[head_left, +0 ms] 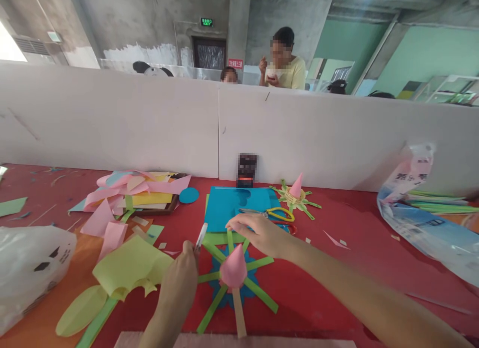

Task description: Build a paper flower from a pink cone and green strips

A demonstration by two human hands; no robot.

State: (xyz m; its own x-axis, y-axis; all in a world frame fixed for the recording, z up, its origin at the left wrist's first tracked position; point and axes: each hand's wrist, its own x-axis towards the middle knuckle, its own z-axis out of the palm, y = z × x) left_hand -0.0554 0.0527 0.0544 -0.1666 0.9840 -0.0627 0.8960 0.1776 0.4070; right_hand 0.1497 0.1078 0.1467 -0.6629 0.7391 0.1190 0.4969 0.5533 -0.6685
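My left hand (pixel 180 274) is closed around a white pen (pixel 202 235), its tip pointing up and away. The fingers of my right hand (pixel 258 231) come down over the far end of a green paper strip (pixel 230 236) and seem to pinch it; the fingertips are partly hidden. Between my hands lies a paper craft: a pink cone (pixel 234 269) on a blue scalloped paper piece (pixel 251 277), with several green strips and one tan strip (pixel 239 313) spreading outward. Beyond my right hand, yellow-handled scissors (pixel 281 214) lie on blue paper sheets (pixel 220 208).
A similar craft with a pink cone (pixel 296 189) stands at the back right. Coloured paper scraps (pixel 130 188) and a yellow-green sheet (pixel 130 268) lie left, near a white plastic bag (pixel 30 273). Plastic packaging (pixel 419 213) lies right. A white partition (pixel 149 123) borders the red table; people are behind it.
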